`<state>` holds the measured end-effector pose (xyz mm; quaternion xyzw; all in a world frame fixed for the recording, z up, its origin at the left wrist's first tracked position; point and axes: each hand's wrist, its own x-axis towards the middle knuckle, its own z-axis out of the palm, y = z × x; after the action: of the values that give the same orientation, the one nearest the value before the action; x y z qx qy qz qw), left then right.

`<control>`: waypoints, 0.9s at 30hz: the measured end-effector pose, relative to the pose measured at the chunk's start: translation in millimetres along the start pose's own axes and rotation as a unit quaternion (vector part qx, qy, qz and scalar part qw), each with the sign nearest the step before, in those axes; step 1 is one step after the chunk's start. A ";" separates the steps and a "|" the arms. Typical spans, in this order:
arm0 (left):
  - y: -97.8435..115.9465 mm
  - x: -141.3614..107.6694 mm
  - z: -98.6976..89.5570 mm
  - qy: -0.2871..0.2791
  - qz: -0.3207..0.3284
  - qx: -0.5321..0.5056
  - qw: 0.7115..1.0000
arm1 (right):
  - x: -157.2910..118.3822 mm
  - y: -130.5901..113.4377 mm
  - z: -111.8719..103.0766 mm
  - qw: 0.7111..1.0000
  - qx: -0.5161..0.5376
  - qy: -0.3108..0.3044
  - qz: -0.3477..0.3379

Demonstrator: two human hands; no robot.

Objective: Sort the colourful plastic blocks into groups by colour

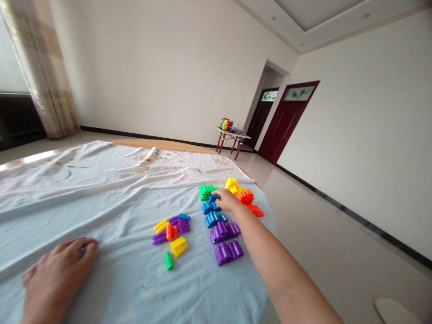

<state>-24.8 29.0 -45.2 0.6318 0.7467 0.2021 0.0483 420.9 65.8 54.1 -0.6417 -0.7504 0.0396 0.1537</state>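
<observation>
My right hand (227,199) reaches over the far right of the table, its fingers closed on a small blue plastic tube piece (213,197). Just under it lie rows of blue tube pieces (215,218). Green tube pieces (206,192) stand stacked beyond my fingertips, with yellow pieces (231,183) and orange pieces (245,196) partly behind the hand. Nearer are rows of purple pieces (228,253). My left hand (60,272) rests palm down on the cloth at the left, holding nothing, thumb apart from the fingers.
A loose mixed pile with purple pieces (184,226), yellow pieces (178,246), an orange piece (172,232) and a green piece (168,261) lies between my hands. The wrinkled cloth (118,279) covers the round table. A small side table (232,133) stands by the far wall.
</observation>
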 end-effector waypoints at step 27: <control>24.6 -15.9 -25.6 -0.006 -0.023 0.008 1.000 | 9.2 -12.1 1.6 0.996 -0.087 0.026 -0.005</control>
<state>-7.3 10.6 -15.8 0.6160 0.7625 0.1909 0.0529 407.8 72.9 57.3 -0.6495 -0.7500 -0.0430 0.1171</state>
